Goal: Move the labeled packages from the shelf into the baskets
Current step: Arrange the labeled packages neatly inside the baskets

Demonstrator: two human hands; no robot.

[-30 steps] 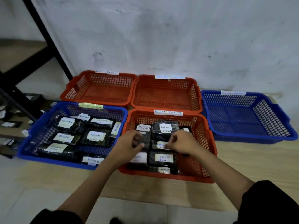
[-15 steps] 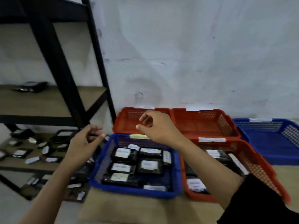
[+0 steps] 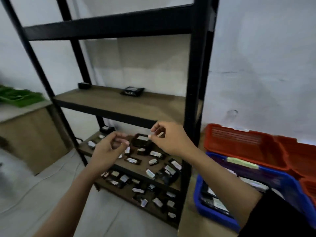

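On the lower boards of the black metal shelf [image 3: 194,93], many small dark labeled packages [image 3: 132,160] lie scattered, each a black flat pouch with a white label on top, some skewed or overlapping; text unreadable, frame blurred. Two boards down low carry most of them; the middle board holds only one dark package [image 3: 132,91] near centre and a small dark item at the back left corner. Left hand [image 3: 106,151] hovers over the upper low board, fingers loosely curled, part open, holding nothing. Right hand [image 3: 168,139] is just beside it, thumb and forefinger close in a near pinch; cannot tell if anything is between them. Right of the shelf, a blue basket [image 3: 253,170] with labeled packages inside, red baskets [image 3: 242,142] behind it, all on a brown wooden platform. Shelf boards brown wood; floor pale tile; wall white, scuffed. Green tray [image 3: 18,97] on a counter far left.
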